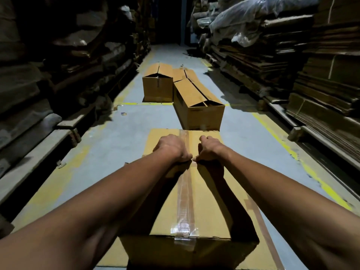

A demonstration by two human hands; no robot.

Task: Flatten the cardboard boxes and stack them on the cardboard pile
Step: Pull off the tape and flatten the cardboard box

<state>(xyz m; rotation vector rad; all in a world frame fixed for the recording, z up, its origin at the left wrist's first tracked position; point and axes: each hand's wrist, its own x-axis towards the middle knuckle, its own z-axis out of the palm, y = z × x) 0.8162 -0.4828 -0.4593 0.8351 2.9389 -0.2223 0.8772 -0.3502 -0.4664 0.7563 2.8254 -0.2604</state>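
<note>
Stacks of flattened cardboard (321, 78) wall both sides of a dim aisle with a grey floor (109, 137). Near the middle lies a long taped box (194, 207), resting on a flat sheet. The left hand (173, 148) and right hand (211, 149) sit side by side at the tape seam (185, 195), fingers curled into it. If the tape holds, a hard pull could tear the flaps. Two more boxes (198, 106) wait farther off.
</note>
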